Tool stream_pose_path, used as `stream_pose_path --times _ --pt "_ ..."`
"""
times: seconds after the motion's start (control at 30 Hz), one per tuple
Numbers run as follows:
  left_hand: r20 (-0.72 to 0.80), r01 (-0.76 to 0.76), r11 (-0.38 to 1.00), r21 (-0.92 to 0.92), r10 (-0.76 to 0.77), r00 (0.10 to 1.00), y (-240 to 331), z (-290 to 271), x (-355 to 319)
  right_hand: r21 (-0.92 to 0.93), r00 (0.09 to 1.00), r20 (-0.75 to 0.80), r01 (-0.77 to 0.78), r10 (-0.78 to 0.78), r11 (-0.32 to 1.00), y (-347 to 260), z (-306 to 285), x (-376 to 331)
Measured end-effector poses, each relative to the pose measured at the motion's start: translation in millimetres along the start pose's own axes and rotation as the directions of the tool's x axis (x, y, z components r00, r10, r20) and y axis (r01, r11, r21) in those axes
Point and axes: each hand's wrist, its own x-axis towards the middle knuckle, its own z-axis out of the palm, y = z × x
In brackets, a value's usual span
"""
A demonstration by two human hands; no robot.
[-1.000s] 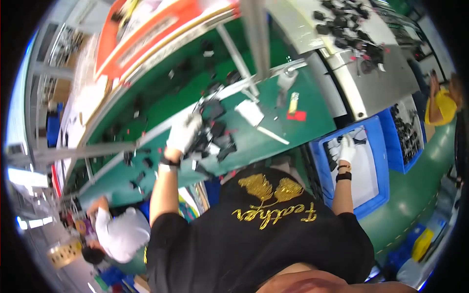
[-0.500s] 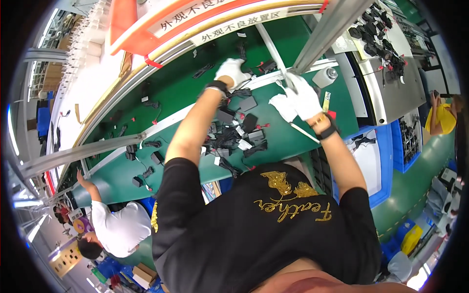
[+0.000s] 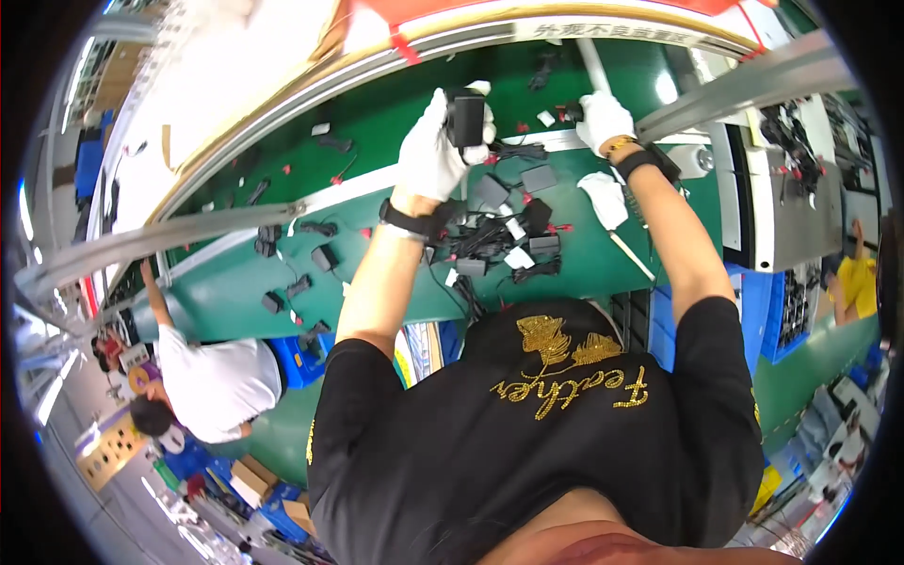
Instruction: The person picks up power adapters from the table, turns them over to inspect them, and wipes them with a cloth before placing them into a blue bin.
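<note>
My left hand (image 3: 438, 146), in a white glove, is closed round a black power adapter (image 3: 466, 118) held up above the bench. My right hand (image 3: 605, 122), also gloved in white, is at the far strip of the bench. Its curled fingers are on a small dark power adapter (image 3: 570, 112), partly hidden by them. Below my wrists lies a pile of black adapters with bundled cables (image 3: 490, 231), red plugs and white tags. A white cloth (image 3: 603, 200) with a thin pale stick (image 3: 631, 256) rests right of the pile.
A metal rail (image 3: 160, 250) crosses the green bench (image 3: 377, 282) at left; a post (image 3: 744, 89) slants at right. Loose adapters (image 3: 324, 257) lie leftward. A white bottle (image 3: 695, 160) stands by the post. A person in white (image 3: 217, 377) sits at left, another in yellow (image 3: 855, 287) at far right.
My left hand has lifted a power adapter off the bench. The right hand has left the white cloth and moved to the small adapter. The view has swung left.
</note>
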Motion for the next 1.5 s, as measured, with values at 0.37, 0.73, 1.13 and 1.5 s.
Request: stream_pose_path --times 0.37,0.73,1.13,1.5 --pt "-0.022 -0.073 0.976 -0.205 0.07 0.997 -50 72 -69 0.987 0.987 -0.142 0.147 0.077 -0.071 -29 -113 -138" --pt "-0.16 -0.224 0.889 0.4 0.309 0.938 -119 117 -97 0.974 0.981 -0.132 0.155 0.141 -0.167 -42 -126 -223" --pt "-0.016 -0.263 0.808 0.527 0.318 0.948 -143 141 -115 0.935 0.936 -0.35 0.352 -0.044 0.052 -26 -125 -255" --pt "0.229 -0.398 0.173 0.901 0.589 0.775 -162 138 -109 0.941 0.944 -0.277 0.304 0.179 -0.146 -50 -120 -261"
